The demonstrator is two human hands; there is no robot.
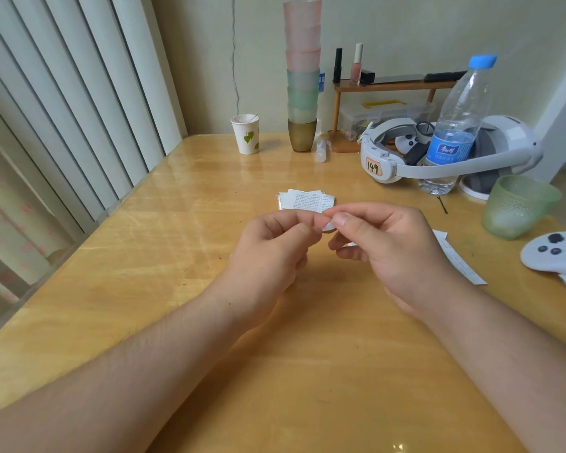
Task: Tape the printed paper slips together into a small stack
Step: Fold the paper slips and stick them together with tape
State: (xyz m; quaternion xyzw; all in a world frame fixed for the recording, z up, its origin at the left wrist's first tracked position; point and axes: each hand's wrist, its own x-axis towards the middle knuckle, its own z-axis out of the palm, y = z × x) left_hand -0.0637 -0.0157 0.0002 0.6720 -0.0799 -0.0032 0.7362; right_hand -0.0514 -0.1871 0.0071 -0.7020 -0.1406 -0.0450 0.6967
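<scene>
**Both hands pinch a small white piece above the table, the slip pile just beyond**

At the far left hang the vertical blinds (79, 103), beside the wooden table (164, 256). Toward the back of the table stands a paper cup (246, 135) printed with green leaves, and just right of it a tall stack of tumblers (302, 73), pink at the top, green lower down, brownish at the base.

In the middle of the table lies the pile of printed paper slips (304, 200), loosely fanned and flat on the wood, just beyond the hands and apart from them.

The left hand (268, 250) is held above the table with its fingers curled and its thumb and forefinger closed together on a small white piece (328, 226), which may be tape or paper; which of the two cannot be told. The right hand (389, 243) meets it from the other side, thumb and forefinger nipped on the same piece, the other fingers curled beneath. The fingertips of the two hands nearly touch.

Under the right wrist a long printed strip (461, 263) lies flat on the table. Behind it rest a white headset (438, 152) labelled 149 and a water bottle (455, 125) with a blue cap. Farther right stand a green textured cup (517, 206) and a white controller (556, 253).
</scene>
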